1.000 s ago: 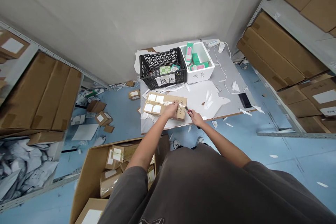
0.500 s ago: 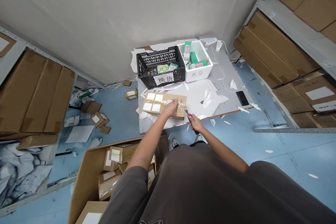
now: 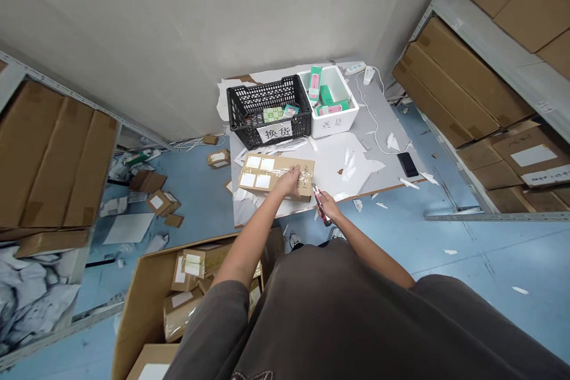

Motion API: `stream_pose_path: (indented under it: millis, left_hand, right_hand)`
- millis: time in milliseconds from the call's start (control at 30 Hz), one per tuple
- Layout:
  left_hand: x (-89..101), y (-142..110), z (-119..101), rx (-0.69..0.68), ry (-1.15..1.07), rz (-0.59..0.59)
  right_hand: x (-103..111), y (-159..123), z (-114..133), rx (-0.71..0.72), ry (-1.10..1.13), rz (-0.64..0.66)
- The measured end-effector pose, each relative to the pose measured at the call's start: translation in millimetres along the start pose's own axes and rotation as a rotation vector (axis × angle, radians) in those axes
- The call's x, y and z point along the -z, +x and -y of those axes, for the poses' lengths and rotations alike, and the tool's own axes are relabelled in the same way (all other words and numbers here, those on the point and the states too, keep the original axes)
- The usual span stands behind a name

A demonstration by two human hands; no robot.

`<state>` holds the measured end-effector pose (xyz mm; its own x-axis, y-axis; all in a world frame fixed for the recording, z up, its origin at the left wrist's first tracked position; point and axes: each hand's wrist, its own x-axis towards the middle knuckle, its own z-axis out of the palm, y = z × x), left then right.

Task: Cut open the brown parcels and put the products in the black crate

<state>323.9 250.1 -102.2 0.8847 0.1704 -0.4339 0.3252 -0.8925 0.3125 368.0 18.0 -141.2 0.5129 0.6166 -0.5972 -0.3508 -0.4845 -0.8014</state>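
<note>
A taped cardboard box [image 3: 276,167] with white labels lies near the front edge of the table [image 3: 371,177]. My left hand [image 3: 290,181] grips the box from above, toward its right end. In my right hand [image 3: 328,206] is a red and black utility knife [image 3: 319,200], its tip just beside the right end of the box. I cannot tell whether the tip touches the cardboard. Behind the box stand a black plastic crate [image 3: 267,111] holding small green and white packs and a white foam box [image 3: 333,122] with green and pink packages.
A phone [image 3: 407,164] lies at the table's right, near a white cable and power strip [image 3: 355,68]. Paper scraps litter table and floor. A large open carton [image 3: 141,297] full of parcels stands at my left. Shelves with cartons [image 3: 463,86] flank both sides.
The utility knife has turned in my right hand, so more of its red side shows. My left hand stays on the cardboard box. The whole view has shifted slightly.
</note>
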Motion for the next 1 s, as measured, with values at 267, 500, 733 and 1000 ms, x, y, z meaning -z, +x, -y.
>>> stream_pose_path:
  millis: [267, 500, 733, 1000]
  left_hand:
    - [-2.6, -5.8, -1.4, -0.002, -0.008, -0.009]
    - [-4.9, -7.7, -1.1, -0.018, -0.014, -0.04]
    - [-5.5, -4.9, -1.4, -0.01, -0.019, -0.025]
    - [-4.8, -2.8, -0.6, -0.02, -0.003, -0.023]
  right_hand:
    - [14.9, -0.8, 7.5, 0.043, -0.064, -0.037]
    - [19.2, 15.1, 21.8, 0.09, -0.312, -0.058]
    - [16.8, 16.1, 25.1, 0.062, -0.37, -0.07]
    - [-2.2, 3.2, 21.9, 0.009, -0.248, -0.1]
